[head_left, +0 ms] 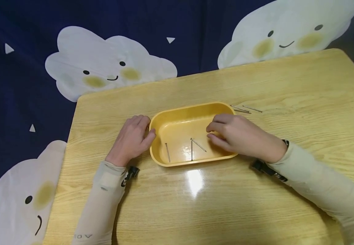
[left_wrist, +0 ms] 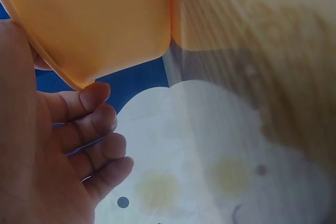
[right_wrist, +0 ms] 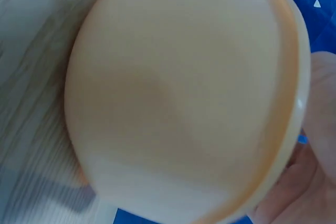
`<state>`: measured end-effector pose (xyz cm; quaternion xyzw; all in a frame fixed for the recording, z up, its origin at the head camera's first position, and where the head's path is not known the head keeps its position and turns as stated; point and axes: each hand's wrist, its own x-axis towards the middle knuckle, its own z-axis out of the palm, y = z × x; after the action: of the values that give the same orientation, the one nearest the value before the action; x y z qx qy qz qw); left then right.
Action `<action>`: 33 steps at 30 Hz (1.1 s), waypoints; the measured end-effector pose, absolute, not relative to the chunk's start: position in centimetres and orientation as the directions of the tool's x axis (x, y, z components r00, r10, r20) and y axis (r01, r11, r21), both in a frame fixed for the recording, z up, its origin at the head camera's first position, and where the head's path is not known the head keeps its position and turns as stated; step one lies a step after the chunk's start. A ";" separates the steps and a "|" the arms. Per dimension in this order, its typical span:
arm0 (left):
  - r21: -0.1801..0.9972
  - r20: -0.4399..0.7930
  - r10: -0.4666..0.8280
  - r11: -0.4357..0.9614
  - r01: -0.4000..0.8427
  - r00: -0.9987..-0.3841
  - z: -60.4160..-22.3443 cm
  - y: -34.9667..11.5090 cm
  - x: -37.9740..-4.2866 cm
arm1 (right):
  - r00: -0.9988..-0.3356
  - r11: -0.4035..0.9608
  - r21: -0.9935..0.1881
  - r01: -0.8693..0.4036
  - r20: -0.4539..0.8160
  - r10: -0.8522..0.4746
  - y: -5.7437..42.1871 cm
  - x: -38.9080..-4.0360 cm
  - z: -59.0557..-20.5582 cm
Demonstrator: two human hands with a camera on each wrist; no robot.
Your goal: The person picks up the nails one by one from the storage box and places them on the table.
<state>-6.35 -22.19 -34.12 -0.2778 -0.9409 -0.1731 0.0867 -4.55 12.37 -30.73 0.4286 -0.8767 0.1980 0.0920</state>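
Observation:
A yellow plastic tray (head_left: 177, 131) with rounded corners and a raised rim sits on the table. My left hand (head_left: 132, 137) holds its left end, thumb over the rim and fingers outside. The left wrist view shows the fingertips (left_wrist: 97, 94) right at the rim. Over the tray's right end is my right hand (head_left: 235, 134), its fingers bent down inside and a gap between thumb and forefinger. Nothing shows between them. From the right wrist, the tray wall (right_wrist: 178, 93) hides the fingertips. Three thin nails lie on the tray floor, one nail (head_left: 167, 152) apart at the left.
Several more nails (head_left: 252, 109) lie on the wooden table (head_left: 189, 211) just beyond the tray's upper right corner. Behind the table hangs a dark blue cloth (head_left: 195, 34) with smiling clouds. A black strap (head_left: 270, 170) circles my right wrist.

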 end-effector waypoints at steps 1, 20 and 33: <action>0.277 0.259 0.491 0.787 0.551 -0.832 -34.2 -22.2 -6.3 | -0.614 0.552 -0.268 -0.789 0.325 -0.719 12.2 -4.5 -30.8; 0.277 0.259 0.500 0.782 0.559 -0.827 -34.5 -22.1 -6.5 | -0.614 0.546 -0.298 -0.783 0.225 -0.756 9.7 -4.7 -30.9; 0.281 0.253 0.490 0.788 0.548 -0.835 -34.4 -22.4 -6.4 | -0.641 0.573 -0.336 -0.747 0.138 -0.755 8.2 -5.1 -31.0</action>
<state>-6.41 -22.42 -34.41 -0.2753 -0.9419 -0.1734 0.0834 -5.11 8.19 -31.04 0.4234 -0.8869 0.1844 -0.0104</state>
